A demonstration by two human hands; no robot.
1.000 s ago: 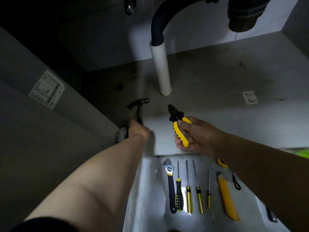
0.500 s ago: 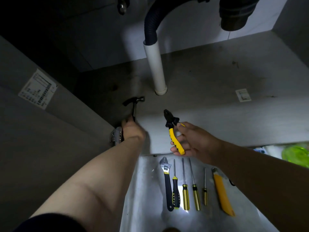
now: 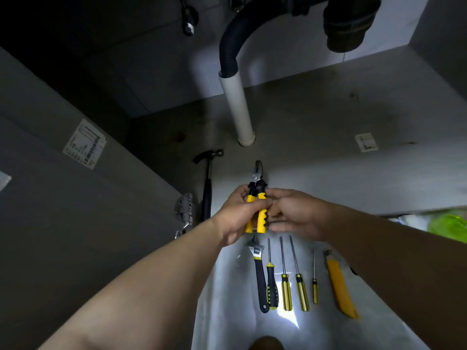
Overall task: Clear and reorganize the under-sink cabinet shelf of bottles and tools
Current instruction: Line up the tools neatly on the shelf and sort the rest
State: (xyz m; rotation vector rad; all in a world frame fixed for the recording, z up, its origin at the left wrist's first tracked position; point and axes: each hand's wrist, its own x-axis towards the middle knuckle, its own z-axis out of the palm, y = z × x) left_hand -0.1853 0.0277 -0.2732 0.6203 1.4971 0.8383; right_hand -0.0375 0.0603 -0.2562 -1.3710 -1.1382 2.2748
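Yellow-handled pliers (image 3: 258, 181) are held upright over the front edge of the cabinet shelf (image 3: 328, 127). My left hand (image 3: 237, 210) grips both yellow handles. My right hand (image 3: 298, 213) pinches the right handle just below the black joint. A black hammer (image 3: 208, 175) lies on the shelf to the left of the pliers, untouched, with its head pointing toward the back. On the lit floor in front lie an adjustable wrench (image 3: 260, 274), several screwdrivers (image 3: 285, 286) and a yellow utility knife (image 3: 340, 286) in a row.
A white drain pipe (image 3: 237, 109) rises from the shelf behind the pliers and joins a black hose (image 3: 228, 41). A metal door hinge (image 3: 184, 210) sits at the left wall's front edge. A green object (image 3: 449, 226) shows at the far right.
My left hand has let go of the hammer and moved right onto the pliers' handles. The hammer now lies on the shelf. My right hand has shifted its hold on the pliers.
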